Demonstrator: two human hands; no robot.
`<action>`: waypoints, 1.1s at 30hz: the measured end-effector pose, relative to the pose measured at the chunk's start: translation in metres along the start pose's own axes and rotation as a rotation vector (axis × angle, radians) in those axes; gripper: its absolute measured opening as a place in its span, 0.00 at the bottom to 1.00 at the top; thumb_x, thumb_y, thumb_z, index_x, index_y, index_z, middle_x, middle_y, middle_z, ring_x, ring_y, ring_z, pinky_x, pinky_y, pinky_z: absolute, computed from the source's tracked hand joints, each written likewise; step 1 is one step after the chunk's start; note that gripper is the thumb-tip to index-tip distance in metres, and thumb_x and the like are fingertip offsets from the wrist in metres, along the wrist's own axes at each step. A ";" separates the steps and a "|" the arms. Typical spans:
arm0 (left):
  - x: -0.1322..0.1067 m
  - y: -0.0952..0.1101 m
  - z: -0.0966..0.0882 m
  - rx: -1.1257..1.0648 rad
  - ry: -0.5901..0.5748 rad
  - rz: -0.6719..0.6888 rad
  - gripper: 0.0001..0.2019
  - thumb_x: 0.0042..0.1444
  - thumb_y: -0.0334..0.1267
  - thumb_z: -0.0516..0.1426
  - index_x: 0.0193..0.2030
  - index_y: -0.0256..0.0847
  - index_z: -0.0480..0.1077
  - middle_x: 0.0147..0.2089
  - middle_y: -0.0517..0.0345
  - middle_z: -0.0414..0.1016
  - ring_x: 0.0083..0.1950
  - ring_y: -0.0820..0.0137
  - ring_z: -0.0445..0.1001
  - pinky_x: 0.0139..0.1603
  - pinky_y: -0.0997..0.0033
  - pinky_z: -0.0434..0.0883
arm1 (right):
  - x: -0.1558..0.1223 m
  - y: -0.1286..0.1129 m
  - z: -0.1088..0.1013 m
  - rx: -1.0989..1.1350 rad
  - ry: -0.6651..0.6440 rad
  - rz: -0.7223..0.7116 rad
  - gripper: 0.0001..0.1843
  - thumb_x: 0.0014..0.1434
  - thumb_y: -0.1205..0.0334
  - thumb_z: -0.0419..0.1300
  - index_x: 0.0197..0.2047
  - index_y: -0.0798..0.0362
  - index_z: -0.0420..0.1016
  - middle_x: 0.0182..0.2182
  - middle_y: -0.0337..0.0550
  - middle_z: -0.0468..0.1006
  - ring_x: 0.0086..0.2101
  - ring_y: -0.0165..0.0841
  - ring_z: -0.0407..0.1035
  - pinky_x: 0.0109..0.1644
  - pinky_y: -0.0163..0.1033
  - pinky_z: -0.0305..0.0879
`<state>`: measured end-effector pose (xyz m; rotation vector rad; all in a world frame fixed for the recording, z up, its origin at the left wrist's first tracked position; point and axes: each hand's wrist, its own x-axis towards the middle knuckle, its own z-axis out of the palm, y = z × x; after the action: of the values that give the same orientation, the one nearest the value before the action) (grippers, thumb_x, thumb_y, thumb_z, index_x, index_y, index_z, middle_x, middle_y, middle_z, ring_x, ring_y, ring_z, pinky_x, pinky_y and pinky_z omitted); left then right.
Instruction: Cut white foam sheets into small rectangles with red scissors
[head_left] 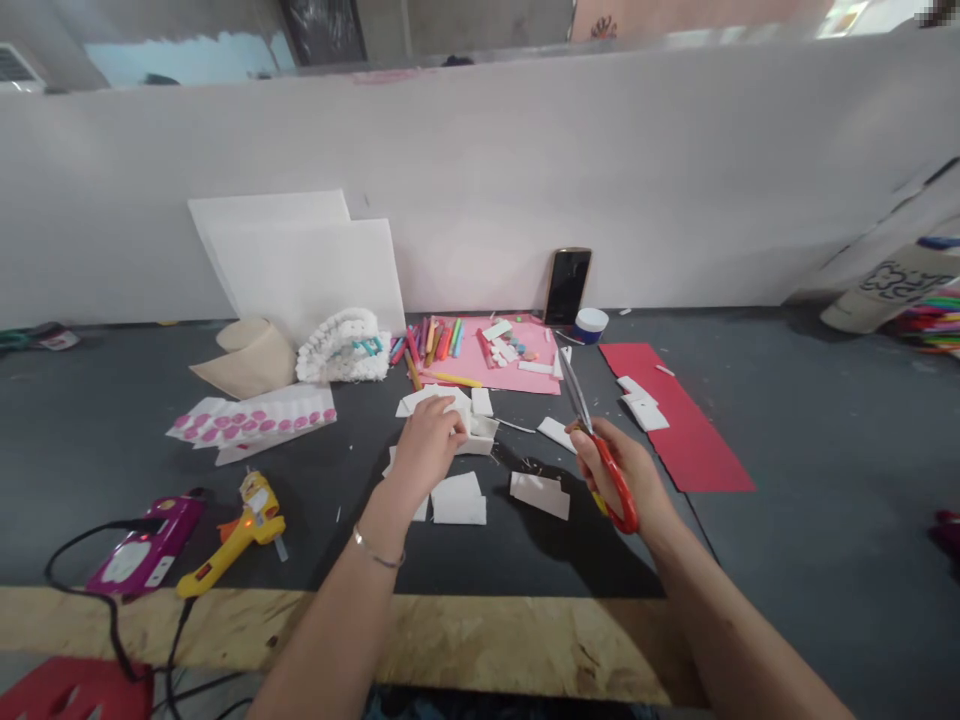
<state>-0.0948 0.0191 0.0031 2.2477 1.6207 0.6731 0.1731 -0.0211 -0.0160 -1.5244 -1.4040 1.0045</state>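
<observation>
My left hand (431,440) reaches down among white foam-like pieces (435,398), with its fingers bent and their tips partly hidden. Right beside its thumb is a small white box-like piece (478,436). In my right hand (626,465) is a pair of scissors (615,490) with red handles, blades pointing up and away from me. Something yellow (600,503) shows under the same hand, too covered to name. More cut white pieces (460,500) lie nearer me, and another white piece (540,494) rests below the scissors.
A yellow glue gun (232,535) and a purple power strip (146,545) with cables lie at left. Behind are markers (442,340) on pink paper (480,350), a leaning phone (568,285), and a white-lidded jar (591,324). Red sheet (697,440) lies right; white boards (315,260) lean behind.
</observation>
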 end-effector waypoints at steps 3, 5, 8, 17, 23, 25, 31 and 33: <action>0.016 -0.006 0.000 -0.029 -0.103 0.024 0.07 0.52 0.27 0.58 0.26 0.41 0.72 0.46 0.49 0.76 0.55 0.56 0.70 0.59 0.53 0.64 | 0.000 -0.001 0.001 0.026 0.006 0.003 0.25 0.59 0.37 0.57 0.45 0.50 0.73 0.19 0.33 0.66 0.18 0.29 0.61 0.19 0.32 0.59; 0.020 -0.009 -0.001 -0.025 -0.108 0.021 0.08 0.51 0.27 0.58 0.24 0.41 0.71 0.39 0.51 0.76 0.49 0.59 0.73 0.56 0.55 0.65 | 0.001 -0.001 0.001 0.043 0.015 -0.001 0.25 0.58 0.37 0.57 0.45 0.50 0.73 0.19 0.33 0.66 0.19 0.29 0.62 0.20 0.32 0.60; 0.016 -0.009 -0.007 -0.049 0.011 -0.019 0.06 0.52 0.30 0.58 0.25 0.41 0.71 0.36 0.53 0.75 0.45 0.61 0.72 0.52 0.59 0.67 | 0.001 -0.005 0.000 0.066 0.023 -0.001 0.24 0.58 0.38 0.58 0.43 0.51 0.73 0.19 0.32 0.65 0.18 0.28 0.61 0.20 0.32 0.59; -0.015 0.039 0.018 -0.791 0.078 -0.289 0.06 0.51 0.41 0.61 0.31 0.41 0.74 0.28 0.59 0.75 0.26 0.69 0.74 0.32 0.68 0.72 | 0.004 -0.002 0.008 0.241 -0.076 -0.094 0.28 0.51 0.42 0.67 0.49 0.48 0.65 0.36 0.43 0.79 0.32 0.35 0.74 0.33 0.38 0.70; -0.023 0.056 0.045 -0.924 0.014 -0.291 0.08 0.48 0.42 0.63 0.28 0.40 0.74 0.30 0.59 0.75 0.24 0.72 0.73 0.29 0.70 0.73 | 0.002 -0.004 0.013 0.304 -0.119 -0.082 0.27 0.50 0.48 0.69 0.49 0.47 0.64 0.33 0.38 0.74 0.30 0.32 0.71 0.31 0.36 0.68; -0.026 0.055 0.049 -0.997 -0.005 -0.339 0.10 0.50 0.45 0.62 0.30 0.40 0.74 0.32 0.57 0.76 0.24 0.72 0.73 0.29 0.69 0.74 | 0.002 -0.003 0.013 0.278 -0.112 -0.087 0.26 0.50 0.48 0.68 0.47 0.47 0.65 0.32 0.37 0.73 0.29 0.31 0.70 0.30 0.36 0.67; -0.028 0.047 0.056 -1.294 0.171 -0.518 0.22 0.45 0.40 0.67 0.49 0.41 0.74 0.37 0.59 0.72 0.36 0.71 0.76 0.39 0.67 0.79 | 0.008 0.001 0.009 0.255 0.025 -0.064 0.28 0.49 0.46 0.69 0.47 0.49 0.66 0.33 0.40 0.75 0.32 0.34 0.72 0.34 0.38 0.69; -0.027 0.049 0.057 -1.330 0.195 -0.554 0.25 0.43 0.39 0.68 0.51 0.41 0.72 0.37 0.60 0.71 0.36 0.72 0.76 0.39 0.67 0.80 | 0.009 -0.001 0.010 0.260 0.049 -0.040 0.28 0.47 0.46 0.69 0.46 0.49 0.66 0.32 0.39 0.75 0.32 0.34 0.72 0.35 0.39 0.69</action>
<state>-0.0323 -0.0204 -0.0270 0.7717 1.1367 1.2778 0.1642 -0.0121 -0.0191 -1.3167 -1.2132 1.0721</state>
